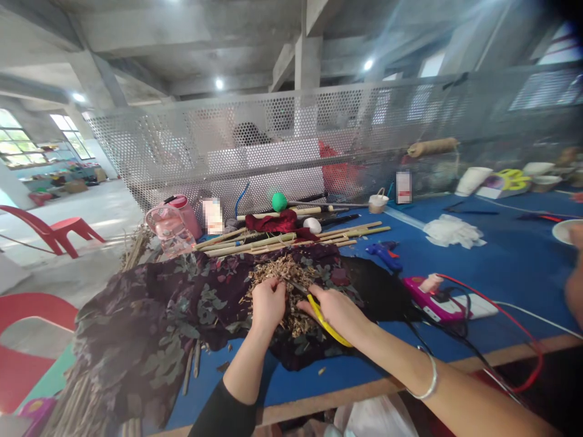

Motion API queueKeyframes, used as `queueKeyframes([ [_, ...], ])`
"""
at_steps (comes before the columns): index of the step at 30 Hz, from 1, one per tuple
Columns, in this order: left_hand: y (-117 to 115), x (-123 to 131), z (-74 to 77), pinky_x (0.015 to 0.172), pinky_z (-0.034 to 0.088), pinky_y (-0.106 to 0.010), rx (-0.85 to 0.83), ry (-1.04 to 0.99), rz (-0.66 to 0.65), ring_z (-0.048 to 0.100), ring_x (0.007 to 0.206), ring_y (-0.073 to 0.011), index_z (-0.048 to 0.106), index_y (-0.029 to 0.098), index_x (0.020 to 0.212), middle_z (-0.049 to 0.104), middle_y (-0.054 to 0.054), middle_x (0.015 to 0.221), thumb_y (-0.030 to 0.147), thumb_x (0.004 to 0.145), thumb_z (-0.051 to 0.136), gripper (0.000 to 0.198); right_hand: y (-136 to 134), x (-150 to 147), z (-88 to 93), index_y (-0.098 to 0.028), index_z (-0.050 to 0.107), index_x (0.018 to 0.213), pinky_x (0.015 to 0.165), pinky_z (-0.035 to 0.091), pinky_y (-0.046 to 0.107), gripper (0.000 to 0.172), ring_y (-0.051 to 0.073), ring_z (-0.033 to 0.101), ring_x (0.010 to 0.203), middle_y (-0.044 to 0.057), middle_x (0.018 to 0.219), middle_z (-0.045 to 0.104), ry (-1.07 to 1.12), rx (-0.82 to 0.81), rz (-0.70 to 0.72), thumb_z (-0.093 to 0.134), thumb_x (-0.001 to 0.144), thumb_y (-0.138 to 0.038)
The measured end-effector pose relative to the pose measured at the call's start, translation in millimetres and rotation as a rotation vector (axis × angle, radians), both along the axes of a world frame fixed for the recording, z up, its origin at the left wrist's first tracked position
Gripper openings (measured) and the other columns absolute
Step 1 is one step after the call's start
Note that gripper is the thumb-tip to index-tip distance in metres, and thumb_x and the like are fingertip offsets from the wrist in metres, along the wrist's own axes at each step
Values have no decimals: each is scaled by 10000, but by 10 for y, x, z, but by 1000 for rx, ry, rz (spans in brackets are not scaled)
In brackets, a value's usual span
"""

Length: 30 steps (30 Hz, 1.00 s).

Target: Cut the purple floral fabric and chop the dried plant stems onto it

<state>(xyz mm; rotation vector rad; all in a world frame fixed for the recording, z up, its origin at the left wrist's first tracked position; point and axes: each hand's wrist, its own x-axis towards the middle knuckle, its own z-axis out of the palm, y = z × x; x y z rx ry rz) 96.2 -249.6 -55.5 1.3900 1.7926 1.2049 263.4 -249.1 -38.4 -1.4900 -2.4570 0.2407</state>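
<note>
My left hand (268, 303) is closed in a pinch over a pile of chopped brown plant bits (285, 267); whatever its fingertips hold is too small to make out. In my right hand (339, 312) is a pair of yellow-handled scissors (328, 325), the fingers wrapped round the handle. Their dark, narrow blades point left over the pile, close to my left fingertips. I cannot tell how far apart the blades are. Beneath the pile lies a dark flowered cloth (173, 297), spread over the blue tabletop (291, 382) and hanging off its left side.
Behind the cloth lie several thin sticks (255, 243), a green ball (279, 201) and a pink jug (175, 221). To the right are a blue glue gun (386, 255), a pink power strip (428, 300) with cables and white gloves (453, 230). Another person's arm (574, 285) shows at the right edge.
</note>
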Motion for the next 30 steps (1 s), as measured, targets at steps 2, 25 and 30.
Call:
queueKeyframes([
  [2,-3,2,15,485,300,-219,-17,13,0,475,481,-116,460,188,505,513,19,481,279,768,459,279,1,-8,8,-199,575,889,520,290,250,378,244,680,700,88,692,683,0,-27,-7,375,896,-520],
  [25,-1,-54,141,547,257,-229,290,181,59,384,552,-114,427,190,573,442,31,557,233,830,405,262,291,-156,391,-178,507,639,529,341,225,241,128,492,562,-11,580,542,443,-275,128,522,790,-366],
  [30,-34,-44,168,612,345,-218,350,138,-25,496,644,-127,587,176,697,571,-6,670,252,851,440,226,415,-379,351,-182,539,767,481,362,196,111,106,494,511,-44,564,525,721,-385,39,564,671,-231],
])
